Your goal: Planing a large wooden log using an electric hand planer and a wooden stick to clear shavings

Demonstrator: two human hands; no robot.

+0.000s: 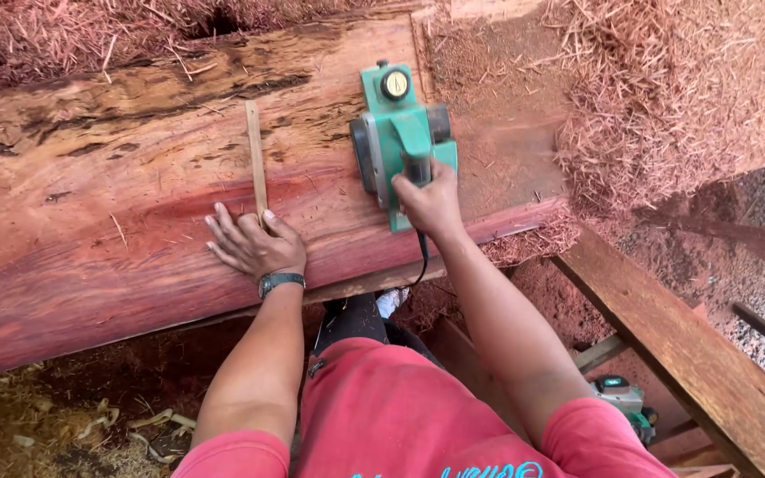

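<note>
Right hand (431,202) is closed around the dark rear handle of a green electric planer (397,133), fingers wrapped over the grip, wrist straight behind the tool. Left hand (254,243) lies flat and spread on the wood, palm down, holding nothing; a dark wristwatch (280,281) sits at the wrist.

Planer: sits sole-down on the top face of a large reddish wooden slab (117,212), toward the slab's right end, near the edge closest to the person. A round yellow-and-black knob is at its front end, pointing away from the person. A black power cord (421,252) runs from the handle down past the slab edge.

Slab: broad, red-brown, with dark cracks and weathered streaks along the far side. The surface just right of the planer looks paler and dusty, slightly blurred.

Thin wooden stick (256,159) lies on the slab just left of the planer, its near end touching the fingertips of the left hand.

Surroundings: heaps of reddish wood shavings (666,97) are piled at the upper right and along the far edge of the slab. A plain wooden plank (666,336) runs diagonally at lower right, apart from the slab. A second green power tool (622,398) rests low near the person's right elbow, partly hidden. Person wears a red shirt (382,416). Pale curled shavings lie on the ground at lower left.
</note>
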